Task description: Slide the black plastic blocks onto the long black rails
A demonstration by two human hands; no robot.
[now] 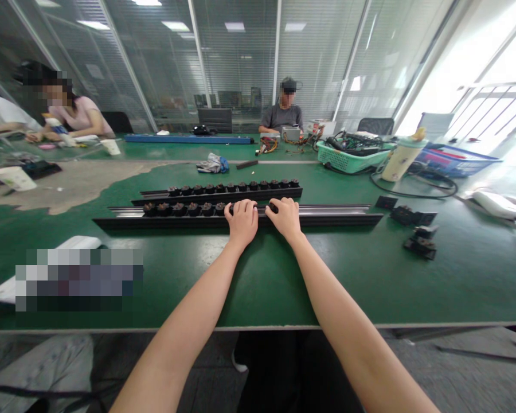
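Note:
Two long black rails lie across the green table (258,281). The near rail (335,218) carries a row of black socket modules (178,209) on its left part. The far rail (223,195) is filled with a row of the same modules. My left hand (242,219) rests on the near rail with fingers curled over it, pressing on a module at the end of the row. My right hand (285,217) sits right beside it, fingers curled on a black module on the same rail.
Loose black modules (415,229) lie at the right. A green basket of cables (350,154), a bottle (401,156) and a blue tray (453,158) stand at the back right. A long blue bar (189,139) lies farther back. Other people sit at the far left and far side.

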